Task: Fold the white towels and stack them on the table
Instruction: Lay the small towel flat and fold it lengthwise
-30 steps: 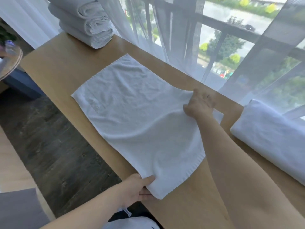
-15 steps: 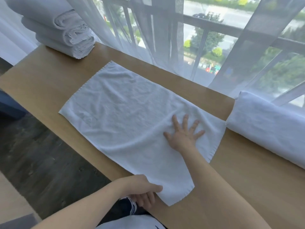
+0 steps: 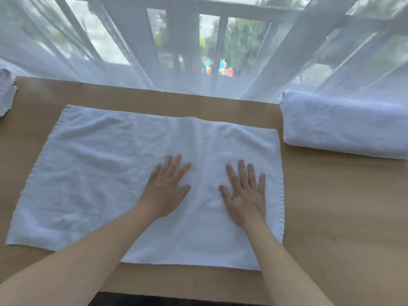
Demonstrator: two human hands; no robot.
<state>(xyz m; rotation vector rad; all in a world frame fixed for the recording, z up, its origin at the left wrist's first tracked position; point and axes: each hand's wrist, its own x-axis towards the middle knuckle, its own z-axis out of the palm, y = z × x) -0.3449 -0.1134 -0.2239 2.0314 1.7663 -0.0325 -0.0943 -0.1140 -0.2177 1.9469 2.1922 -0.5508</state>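
Lying flat, one spread towel (image 3: 106,173) sits under two flat-fingered hands, left hand (image 3: 164,191) and right hand (image 3: 245,195), pressing its right half; one folded towel (image 3: 344,127) far right.

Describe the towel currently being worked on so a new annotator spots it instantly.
On the wooden table in front of the sheer curtain, find the spread white towel at the centre. Unlike the folded towel to the right, it lies open in one layer, with the left hand and right hand pressed flat on it.
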